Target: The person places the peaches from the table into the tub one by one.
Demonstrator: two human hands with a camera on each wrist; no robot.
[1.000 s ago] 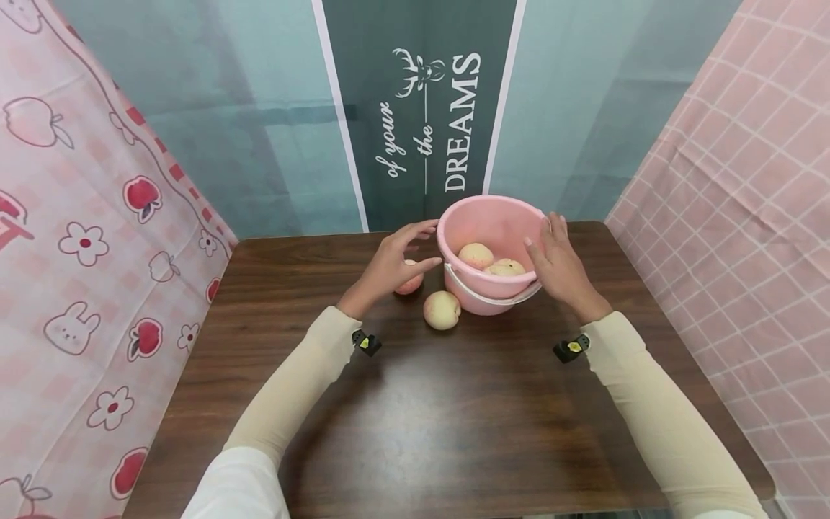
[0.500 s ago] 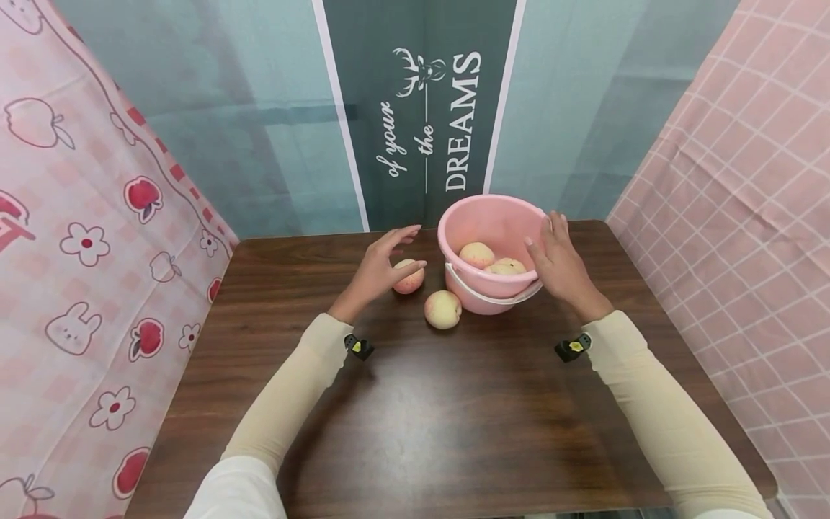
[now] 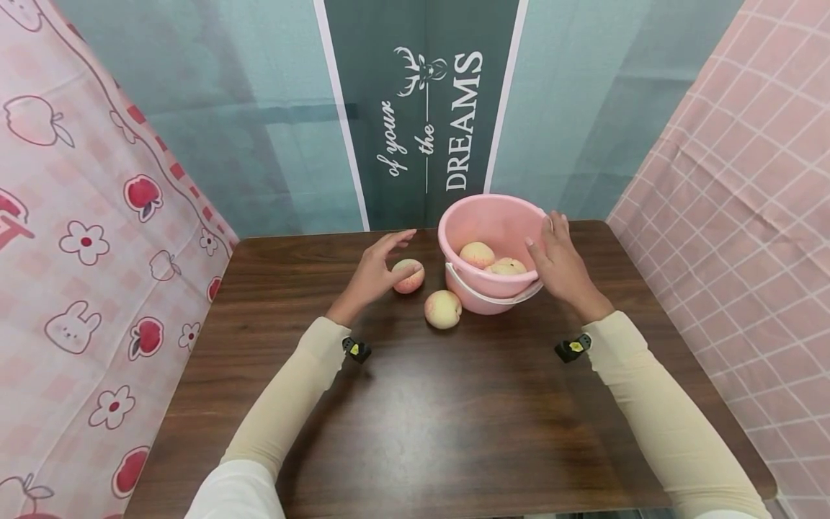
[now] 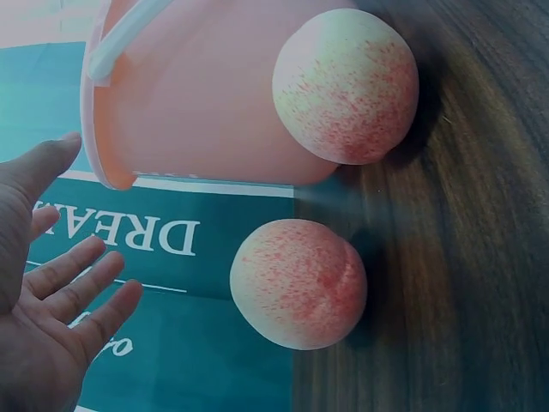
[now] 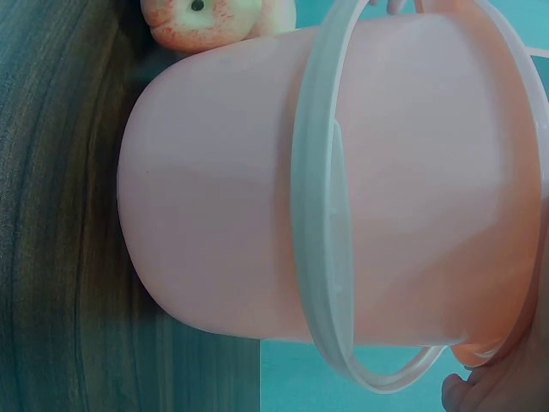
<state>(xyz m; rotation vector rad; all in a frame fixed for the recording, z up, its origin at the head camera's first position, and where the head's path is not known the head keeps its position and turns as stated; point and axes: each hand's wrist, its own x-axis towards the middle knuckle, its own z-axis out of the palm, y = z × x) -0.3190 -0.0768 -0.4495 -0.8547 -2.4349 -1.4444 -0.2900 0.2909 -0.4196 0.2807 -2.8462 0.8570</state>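
Note:
A pink bucket (image 3: 499, 227) with a white handle (image 5: 322, 215) stands on the wooden table, tilted slightly in the head view. Inside it lie at least two pale peaches, one at the left (image 3: 476, 254) and one at the front (image 3: 508, 267). My right hand (image 3: 563, 265) holds the bucket's right rim, thumb over the inner side and fingers outside. My left hand (image 3: 371, 275) holds nothing, its fingers spread in the left wrist view. Its thumb overlaps a reddish peach (image 3: 410, 284) left of the bucket. Another peach (image 3: 443, 310) sits at the bucket's front left.
The brown table (image 3: 415, 418) extends in front of the bucket. A teal curtain (image 3: 259, 144) with white lettering hangs behind. Pink printed cloth (image 3: 84, 288) covers the left side and pink checked cloth (image 3: 733, 202) the right.
My left hand has drawn back leftward from the bucket's rim, uncovering more of the reddish peach. The right hand, bucket and peaches have stayed in place.

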